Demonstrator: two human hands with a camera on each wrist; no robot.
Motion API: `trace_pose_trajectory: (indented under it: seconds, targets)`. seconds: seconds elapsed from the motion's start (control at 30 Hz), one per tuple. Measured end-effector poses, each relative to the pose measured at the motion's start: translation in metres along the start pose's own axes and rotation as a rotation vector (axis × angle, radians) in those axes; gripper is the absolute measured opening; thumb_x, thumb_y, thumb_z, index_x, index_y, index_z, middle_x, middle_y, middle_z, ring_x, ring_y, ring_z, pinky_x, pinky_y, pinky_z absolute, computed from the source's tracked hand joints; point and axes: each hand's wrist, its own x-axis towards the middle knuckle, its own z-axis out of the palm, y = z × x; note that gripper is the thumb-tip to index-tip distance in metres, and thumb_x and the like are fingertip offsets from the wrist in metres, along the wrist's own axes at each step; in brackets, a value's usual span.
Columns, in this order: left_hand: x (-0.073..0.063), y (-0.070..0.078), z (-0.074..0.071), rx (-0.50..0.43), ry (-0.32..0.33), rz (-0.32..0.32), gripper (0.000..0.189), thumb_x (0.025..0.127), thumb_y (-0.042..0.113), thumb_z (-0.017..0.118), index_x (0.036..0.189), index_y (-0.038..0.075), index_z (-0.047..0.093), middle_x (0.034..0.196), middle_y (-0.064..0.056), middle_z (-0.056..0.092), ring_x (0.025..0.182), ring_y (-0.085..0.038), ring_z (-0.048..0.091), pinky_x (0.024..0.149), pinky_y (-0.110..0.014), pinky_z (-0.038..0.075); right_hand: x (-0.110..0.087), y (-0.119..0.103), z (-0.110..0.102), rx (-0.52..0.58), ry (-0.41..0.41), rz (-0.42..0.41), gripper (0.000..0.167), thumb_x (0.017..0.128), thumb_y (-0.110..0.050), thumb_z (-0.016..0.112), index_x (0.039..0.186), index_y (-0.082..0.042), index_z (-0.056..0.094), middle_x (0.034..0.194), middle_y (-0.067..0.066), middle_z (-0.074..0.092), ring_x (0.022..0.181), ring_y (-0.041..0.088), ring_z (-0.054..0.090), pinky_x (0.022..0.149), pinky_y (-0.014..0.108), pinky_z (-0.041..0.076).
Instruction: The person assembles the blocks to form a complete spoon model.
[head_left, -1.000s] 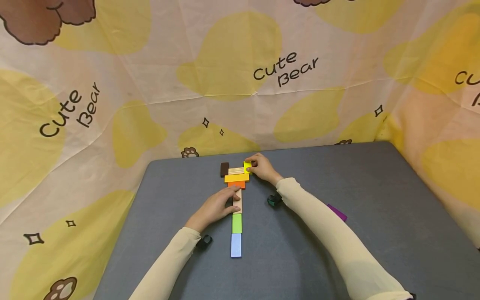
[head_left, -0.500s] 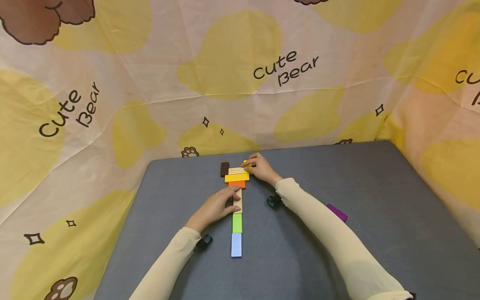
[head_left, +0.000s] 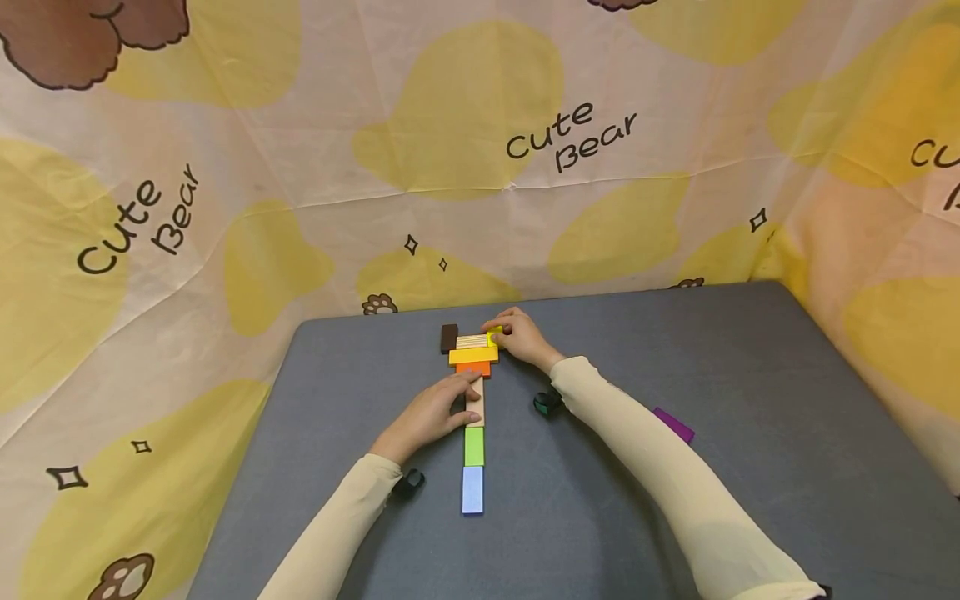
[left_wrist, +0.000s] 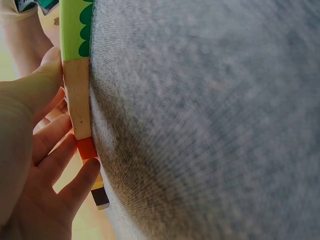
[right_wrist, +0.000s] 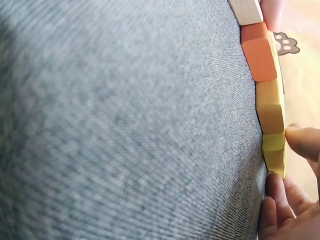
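Note:
My right hand [head_left: 521, 337] pinches a yellow block [right_wrist: 274, 161] at the far right end of a flat figure of wooden blocks, thumb on its near side and fingers at its far end. My left hand [head_left: 431, 410] rests on a plain wood block [left_wrist: 77, 100], thumb near its lower end and fingertips by the orange block [head_left: 473, 368]. Above the orange one lies an amber block [head_left: 473, 357]. A striped block [head_left: 472, 342] sits between a dark brown block [head_left: 448, 338] and the yellow one. Below the plain wood follow a green block [head_left: 474, 447] and a light blue block [head_left: 472, 490].
A purple block [head_left: 673, 425] lies apart on the grey table [head_left: 757, 375], beside the right forearm. Behind the table hangs a printed cloth [head_left: 465, 117] that also runs along both sides. Dark wrist cameras sit under both cuffs.
My right fingers have shifted slightly over the yellow block, whose far end now shows a little lower. My left hand and the other blocks have stayed in place.

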Motion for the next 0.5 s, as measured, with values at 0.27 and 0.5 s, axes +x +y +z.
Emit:
trace_pose_trajectory:
  seconds: [0.27, 0.5]
  targets:
    - [0.001, -0.0002, 0.0001, -0.001, -0.002, 0.008, 0.048, 0.088, 0.031, 0.074, 0.129, 0.01, 0.062, 0.141, -0.005, 0.06, 0.144, -0.022, 0.043, 0.119, -0.043, 0.038, 0.0013, 0.0015, 0.0021, -0.004, 0.028, -0.004, 0.03, 0.098, -0.011, 0.06, 0.127, -0.012, 0.068, 0.124, 0.013, 0.054, 0.09, 0.022, 0.044, 0.078, 0.033, 0.035]
    - [0.0015, -0.0014, 0.0006, 0.008, -0.011, 0.005, 0.048, 0.088, 0.032, 0.074, 0.13, 0.011, 0.061, 0.142, -0.004, 0.059, 0.144, -0.022, 0.043, 0.119, -0.042, 0.038, 0.0, 0.0034, -0.0016, 0.014, 0.016, -0.002, 0.03, 0.099, -0.015, 0.059, 0.128, -0.012, 0.067, 0.127, 0.013, 0.053, 0.098, 0.025, 0.048, 0.086, 0.037, 0.042]
